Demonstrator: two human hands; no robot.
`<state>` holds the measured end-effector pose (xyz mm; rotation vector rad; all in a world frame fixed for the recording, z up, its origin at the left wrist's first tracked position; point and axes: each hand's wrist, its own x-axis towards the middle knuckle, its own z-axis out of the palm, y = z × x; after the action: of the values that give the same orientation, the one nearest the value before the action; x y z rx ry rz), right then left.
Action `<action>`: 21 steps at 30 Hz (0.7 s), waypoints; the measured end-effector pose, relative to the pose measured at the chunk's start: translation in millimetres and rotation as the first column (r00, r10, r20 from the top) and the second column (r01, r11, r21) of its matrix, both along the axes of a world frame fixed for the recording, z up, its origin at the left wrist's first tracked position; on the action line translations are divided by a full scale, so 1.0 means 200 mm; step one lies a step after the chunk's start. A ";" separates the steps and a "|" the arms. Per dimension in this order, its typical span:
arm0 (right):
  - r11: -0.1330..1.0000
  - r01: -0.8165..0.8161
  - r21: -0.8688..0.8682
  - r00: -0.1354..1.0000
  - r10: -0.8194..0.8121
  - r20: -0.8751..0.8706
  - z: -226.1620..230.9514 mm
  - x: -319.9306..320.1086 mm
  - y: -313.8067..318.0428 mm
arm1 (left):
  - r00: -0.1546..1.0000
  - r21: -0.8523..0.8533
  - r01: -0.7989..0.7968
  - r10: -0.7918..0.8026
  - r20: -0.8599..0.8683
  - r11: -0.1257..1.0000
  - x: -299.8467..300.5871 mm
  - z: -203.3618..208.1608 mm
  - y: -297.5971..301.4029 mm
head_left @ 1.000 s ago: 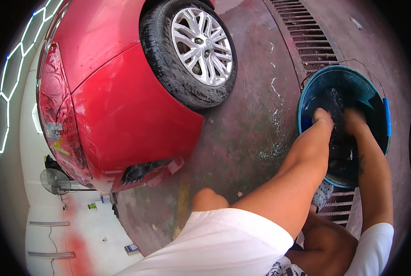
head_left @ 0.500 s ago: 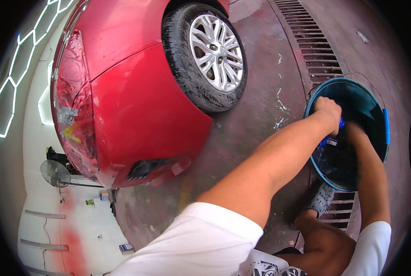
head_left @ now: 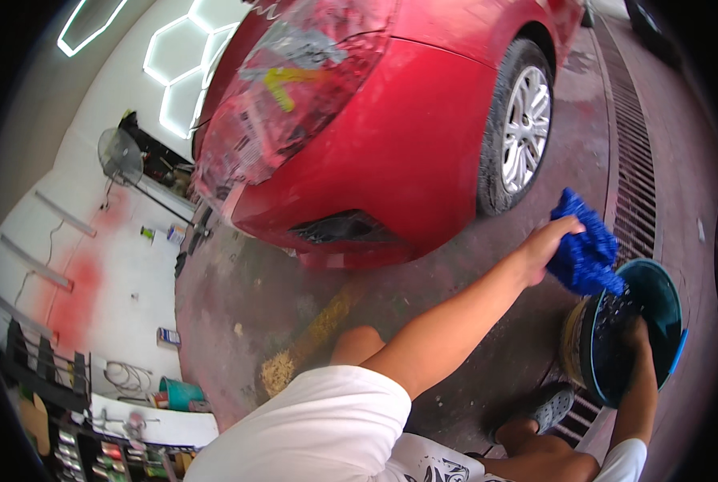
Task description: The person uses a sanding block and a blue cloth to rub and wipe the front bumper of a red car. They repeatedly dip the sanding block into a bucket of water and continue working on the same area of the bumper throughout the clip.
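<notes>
My left hand (head_left: pixel 553 245) is closed on a wet, bunched blue cloth (head_left: pixel 581 245), which hangs beside and partly over the bucket's rim. Inside the dark green bucket (head_left: pixel 672 299), my right hand (head_left: pixel 637 333) reaches down toward the dark water. Its fingers are blurred and hidden. Drops show in the bucket below the cloth. Ahead stands a red car (head_left: pixel 423 136), its headlight area covered with masking film (head_left: pixel 254 112) and strips of tape.
A floor drain grate (head_left: pixel 636 177) runs past the bucket. The car's front wheel (head_left: pixel 528 128) stands left of it. Along the left wall are a fan (head_left: pixel 120 156), a small green bucket (head_left: pixel 181 394) and shelves of cans. My grey clog (head_left: pixel 550 407) rests by the grate.
My left hand has come up out of the bucket with the blue cloth and moved over its left side. My right hand stays in the bucket. The view has swung left.
</notes>
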<state>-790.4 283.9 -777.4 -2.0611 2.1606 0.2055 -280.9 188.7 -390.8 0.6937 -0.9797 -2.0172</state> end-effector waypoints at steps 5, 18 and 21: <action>0.952 -0.189 0.242 0.979 0.201 -0.023 -0.12 -0.03 -0.10 | 0.924 0.512 0.024 0.177 -0.340 0.859 0.63 -0.48 0.31; 0.917 0.059 0.395 0.918 -0.205 0.339 0.44 0.42 0.10 | 0.951 0.536 0.055 0.119 -0.285 0.842 0.95 -0.81 0.77; 0.853 0.030 0.521 0.866 -0.282 0.413 0.67 0.52 0.10 | 0.928 0.447 0.058 0.117 -0.353 0.893 0.90 -0.65 0.70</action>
<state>-687.0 303.7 -644.3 -1.4397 1.7281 0.1871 -101.8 329.2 -521.5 0.5227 -0.2716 -2.2630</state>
